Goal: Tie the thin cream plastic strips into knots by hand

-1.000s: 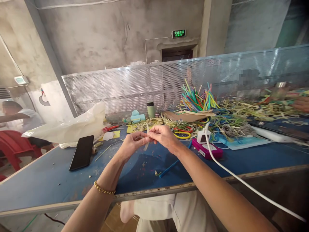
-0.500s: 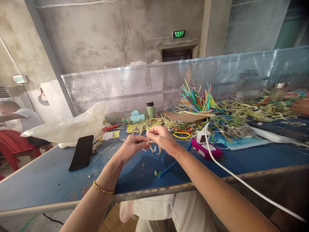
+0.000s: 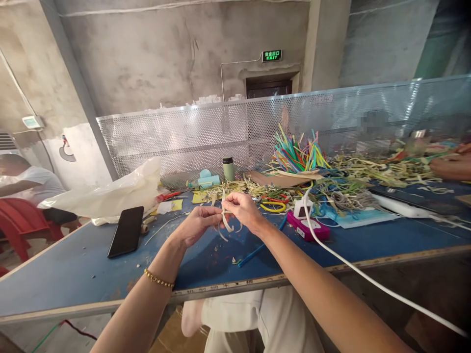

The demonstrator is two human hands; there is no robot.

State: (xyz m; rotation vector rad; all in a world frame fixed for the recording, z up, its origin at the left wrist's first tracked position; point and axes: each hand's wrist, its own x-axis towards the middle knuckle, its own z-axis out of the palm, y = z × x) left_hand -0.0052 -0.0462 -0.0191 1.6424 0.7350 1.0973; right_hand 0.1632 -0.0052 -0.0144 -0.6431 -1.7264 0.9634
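Note:
My left hand [image 3: 200, 224] and my right hand [image 3: 243, 208] meet above the middle of the blue table [image 3: 154, 274]. Between their fingertips are several thin pale strips [image 3: 226, 223], crossed over one another, with curled ends hanging down and one end pointing up. Both hands are closed in a pinch on these strips. A gold bead bracelet [image 3: 159, 279] circles my left wrist. Below my right hand a blue rod [image 3: 253, 256] lies on the table.
A black phone [image 3: 126, 231] and plastic sheeting [image 3: 110, 196] lie left. Behind are a green bottle [image 3: 228, 169], scissors [image 3: 274, 206] and scattered strips [image 3: 382, 169]. Right are a magenta power strip [image 3: 307, 226], a white cable [image 3: 353, 264] and another person's hand [image 3: 451, 167].
The pale strips have shifted between my fingers, and their hanging ends lie differently. My hands stay close together. The view has moved slightly, and the other person's hand shows more at the right.

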